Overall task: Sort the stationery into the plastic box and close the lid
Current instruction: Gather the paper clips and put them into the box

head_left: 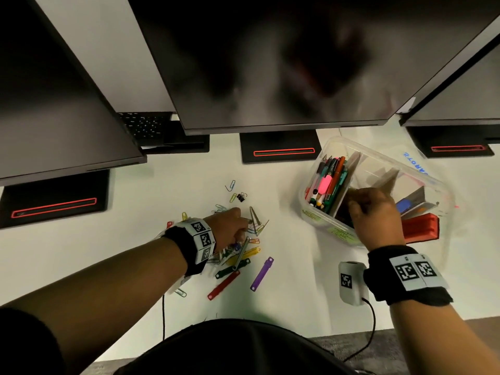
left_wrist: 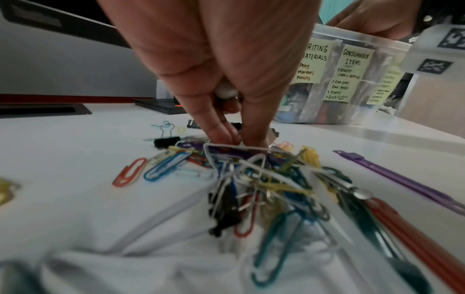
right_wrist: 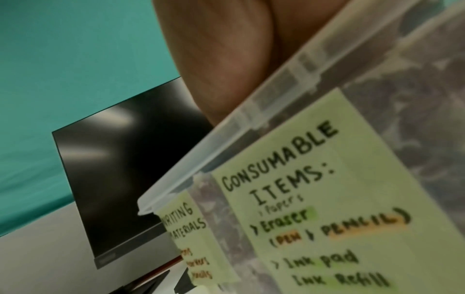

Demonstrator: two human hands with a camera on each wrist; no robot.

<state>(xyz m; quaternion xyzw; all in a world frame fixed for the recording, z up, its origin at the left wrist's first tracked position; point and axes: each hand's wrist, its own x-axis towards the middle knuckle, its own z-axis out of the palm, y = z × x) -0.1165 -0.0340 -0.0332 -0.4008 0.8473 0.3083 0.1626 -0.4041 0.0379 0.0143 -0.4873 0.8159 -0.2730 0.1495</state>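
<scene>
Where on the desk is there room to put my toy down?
Bare desk lies left of the clip pile, and between that pile and the plastic box. It is crowded around the pile.

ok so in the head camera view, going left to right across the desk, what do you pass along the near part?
left hand reaching into the pile of clips → purple fastener strip → white wrist camera unit → right hand over the plastic box → red item beside the box.
</scene>
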